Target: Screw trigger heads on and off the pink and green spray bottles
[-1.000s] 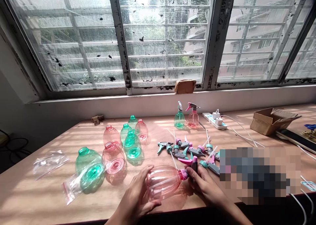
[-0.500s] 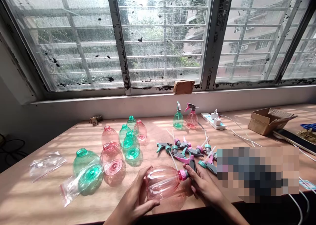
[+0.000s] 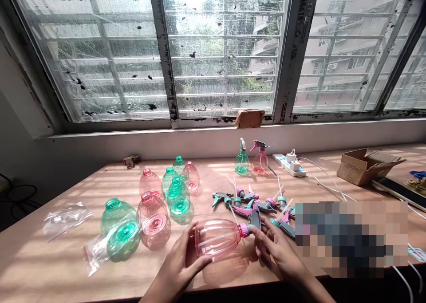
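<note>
My left hand [image 3: 181, 263] is wrapped round the base of a clear pink bottle [image 3: 218, 237] that lies on its side just above the wooden table [image 3: 49, 267]. My right hand [image 3: 276, 249] pinches the spray head [image 3: 252, 223] with its pink collar at the bottle's neck; a white dip tube runs inside the bottle. Right behind it lies a heap of loose spray heads [image 3: 256, 201], grey with pink and teal collars.
Several empty pink and green bottles [image 3: 166, 190] stand to the left, one green bottle [image 3: 120, 227] on a plastic bag. Two finished spray bottles [image 3: 251, 159], a power strip [image 3: 289, 164] and a cardboard box [image 3: 362, 163] sit further back. A blurred patch covers the right foreground.
The pink bottle has been lifted a little and tilted neck-up between my hands. My right hand's fingers have shifted on the spray head at the neck.
</note>
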Motion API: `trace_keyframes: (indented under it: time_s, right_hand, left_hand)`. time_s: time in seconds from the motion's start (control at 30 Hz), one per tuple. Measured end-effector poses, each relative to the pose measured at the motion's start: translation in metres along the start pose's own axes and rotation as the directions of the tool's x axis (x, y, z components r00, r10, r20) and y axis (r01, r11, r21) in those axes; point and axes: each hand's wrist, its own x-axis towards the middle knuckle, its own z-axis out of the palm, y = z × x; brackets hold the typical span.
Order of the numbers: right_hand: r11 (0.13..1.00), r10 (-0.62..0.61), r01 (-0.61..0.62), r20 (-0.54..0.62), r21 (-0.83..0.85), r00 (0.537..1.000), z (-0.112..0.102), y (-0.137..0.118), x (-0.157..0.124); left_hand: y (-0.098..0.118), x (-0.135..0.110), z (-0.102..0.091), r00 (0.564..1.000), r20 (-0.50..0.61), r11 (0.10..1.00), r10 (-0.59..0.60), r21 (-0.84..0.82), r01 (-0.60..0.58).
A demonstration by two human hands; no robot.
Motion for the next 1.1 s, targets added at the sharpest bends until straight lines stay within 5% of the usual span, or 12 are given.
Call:
trace_keyframes:
  time_s: [0.1, 0.23, 0.37, 0.47, 0.6, 0.77, 0.93, 1.1]
  right_hand:
    - [1.0, -0.026, 0.026, 0.011, 0.001, 1.0, -0.004, -0.007, -0.001]
    - [0.977, -0.211, 0.212, -0.188, -0.015, 0.959, -0.027, -0.043, 0.007]
    - [0.82, -0.559, 0.448, -0.327, -0.356, 0.762, -0.062, -0.102, 0.04]
    - [0.586, -0.716, 0.365, -0.252, -0.723, 0.651, -0.08, -0.138, 0.084]
    - [0.439, -0.706, 0.248, -0.161, -0.864, 0.689, -0.081, -0.16, 0.149]
    - [0.34, -0.622, 0.127, -0.122, -0.932, 0.773, -0.064, -0.152, 0.211]
    - [0.344, -0.532, 0.037, -0.163, -0.938, 0.831, -0.056, -0.135, 0.242]
    - [0.339, -0.517, -0.007, -0.193, -0.941, 0.834, -0.053, -0.128, 0.25]
  left_hand:
    - [-0.007, -0.001, 0.001, 0.999, -0.005, 0.998, 0.041, 0.039, -0.04]
    - [-0.019, 0.0, 0.005, 0.997, -0.003, 0.997, 0.071, -0.001, -0.071]
    - [-0.021, 0.0, 0.009, 0.999, -0.002, 0.998, 0.054, -0.04, -0.054]
    - [-0.019, 0.001, 0.01, 0.997, -0.014, 0.996, 0.07, -0.044, -0.071]
    - [-0.018, 0.003, 0.01, 0.996, -0.038, 0.995, 0.082, -0.051, -0.084]
    - [-0.018, 0.003, 0.008, 0.995, -0.017, 0.994, 0.097, -0.054, -0.098]
    - [-0.008, 0.002, 0.005, 0.994, -0.004, 0.994, 0.106, -0.033, -0.106]
    - [0.015, 0.0, 0.0, 0.997, 0.018, 0.997, 0.077, -0.016, -0.077]
